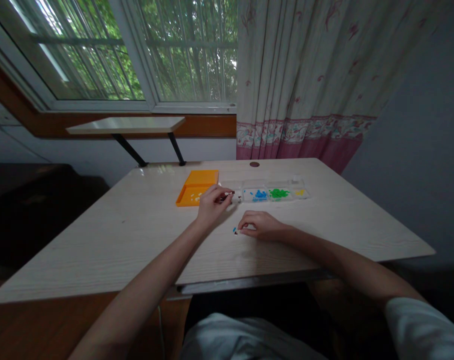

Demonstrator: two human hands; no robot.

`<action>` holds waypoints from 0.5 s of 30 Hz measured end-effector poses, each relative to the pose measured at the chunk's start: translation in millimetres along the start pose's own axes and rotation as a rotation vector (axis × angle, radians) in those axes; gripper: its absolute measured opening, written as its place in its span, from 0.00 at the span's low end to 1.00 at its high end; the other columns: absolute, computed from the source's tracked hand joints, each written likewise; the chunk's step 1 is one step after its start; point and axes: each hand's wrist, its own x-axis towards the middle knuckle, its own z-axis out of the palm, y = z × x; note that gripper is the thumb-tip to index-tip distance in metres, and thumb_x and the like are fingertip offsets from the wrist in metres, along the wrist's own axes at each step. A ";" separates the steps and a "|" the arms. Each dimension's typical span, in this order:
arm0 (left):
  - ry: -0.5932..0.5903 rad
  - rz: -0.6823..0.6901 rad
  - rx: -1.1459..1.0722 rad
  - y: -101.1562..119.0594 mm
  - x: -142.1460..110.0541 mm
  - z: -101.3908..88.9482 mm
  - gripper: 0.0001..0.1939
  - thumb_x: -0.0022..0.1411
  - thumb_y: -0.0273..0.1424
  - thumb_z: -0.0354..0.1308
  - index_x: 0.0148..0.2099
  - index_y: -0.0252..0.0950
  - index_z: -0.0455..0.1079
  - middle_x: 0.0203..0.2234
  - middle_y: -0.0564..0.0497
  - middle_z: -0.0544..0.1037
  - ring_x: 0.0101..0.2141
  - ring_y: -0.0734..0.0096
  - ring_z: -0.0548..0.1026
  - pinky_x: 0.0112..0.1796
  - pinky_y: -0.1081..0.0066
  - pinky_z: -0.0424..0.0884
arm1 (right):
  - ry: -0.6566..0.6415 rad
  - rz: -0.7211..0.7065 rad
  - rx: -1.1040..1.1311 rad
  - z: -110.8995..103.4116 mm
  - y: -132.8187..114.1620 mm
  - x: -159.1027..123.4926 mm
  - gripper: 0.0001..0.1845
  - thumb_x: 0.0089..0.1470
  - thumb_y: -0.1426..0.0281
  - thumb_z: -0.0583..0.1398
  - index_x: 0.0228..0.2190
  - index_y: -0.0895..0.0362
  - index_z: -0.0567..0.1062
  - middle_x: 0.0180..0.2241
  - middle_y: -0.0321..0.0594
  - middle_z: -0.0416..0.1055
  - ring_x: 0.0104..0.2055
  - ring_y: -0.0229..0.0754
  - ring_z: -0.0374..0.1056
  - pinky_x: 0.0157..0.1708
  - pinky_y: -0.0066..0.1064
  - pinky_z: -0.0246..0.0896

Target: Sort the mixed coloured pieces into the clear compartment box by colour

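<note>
My left hand (212, 204) reaches over the left end of a clear plastic tray (305, 196). Its thumb and fingers are pinched together beside small dark brown pieces (233, 192); whether one is between the fingertips is too small to tell. On the table in front of the tray rests my right hand (262, 225), thumb and forefinger brought together. At those fingertips are a tiny blue piece (234, 229) and a dark-and-white piece (236, 233). The tray's compartments hold small blue pieces (260, 195), green pieces (279, 193) and yellow pieces (299, 192).
An open orange box (202, 177) with several small white pieces (195, 197) stands left of the tray, close to my left wrist. A raised shelf (136, 124) on black legs rises at the back left of the wooden table (144, 240). A curtain hangs behind.
</note>
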 end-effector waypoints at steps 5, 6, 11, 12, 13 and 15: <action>-0.033 -0.071 0.027 -9.0 -1.0 5.0 0.06 0.55 0.31 0.56 0.34 0.35 0.73 0.24 0.52 0.71 0.23 0.77 0.66 0.25 0.76 0.62 | 0.006 0.019 -0.013 0.3 0.2 0.4 0.09 0.52 0.68 0.57 0.35 0.56 0.75 0.34 0.39 0.71 0.35 0.36 0.66 0.36 0.26 0.59; -0.052 -0.112 0.052 -13.4 -1.2 6.8 0.07 0.55 0.32 0.56 0.34 0.35 0.73 0.23 0.52 0.71 0.23 0.76 0.66 0.25 0.76 0.62 | 0.005 0.021 -0.015 0.4 0.3 0.4 0.09 0.52 0.68 0.57 0.35 0.56 0.75 0.34 0.39 0.71 0.35 0.36 0.66 0.37 0.26 0.59; -0.193 -0.395 0.267 -32.3 -1.0 11.5 0.11 0.54 0.36 0.55 0.34 0.36 0.74 0.23 0.51 0.73 0.25 0.72 0.68 0.26 0.75 0.60 | -0.018 0.038 -0.023 -0.7 0.2 0.0 0.10 0.52 0.69 0.57 0.36 0.56 0.75 0.35 0.39 0.71 0.36 0.36 0.66 0.37 0.26 0.58; -0.216 -0.432 0.300 -33.2 -0.6 10.8 0.11 0.54 0.36 0.55 0.35 0.36 0.74 0.23 0.51 0.73 0.25 0.72 0.69 0.26 0.75 0.60 | -0.025 0.041 -0.026 -1.3 -0.1 0.0 0.10 0.52 0.69 0.57 0.37 0.56 0.75 0.35 0.39 0.71 0.36 0.36 0.66 0.37 0.26 0.58; -0.234 -0.457 0.327 -33.2 -0.2 9.9 0.12 0.54 0.37 0.54 0.35 0.36 0.75 0.24 0.51 0.74 0.26 0.72 0.69 0.26 0.75 0.59 | -0.033 0.041 -0.028 -1.8 -0.4 0.0 0.10 0.52 0.69 0.57 0.37 0.56 0.75 0.35 0.40 0.71 0.36 0.36 0.66 0.37 0.26 0.58; -0.258 -0.482 0.362 -31.4 0.7 8.0 0.13 0.55 0.38 0.53 0.36 0.37 0.75 0.24 0.51 0.75 0.26 0.71 0.70 0.26 0.75 0.59 | -0.037 0.038 -0.029 -2.4 -0.6 0.1 0.10 0.53 0.68 0.57 0.37 0.56 0.75 0.35 0.40 0.71 0.36 0.36 0.66 0.36 0.26 0.58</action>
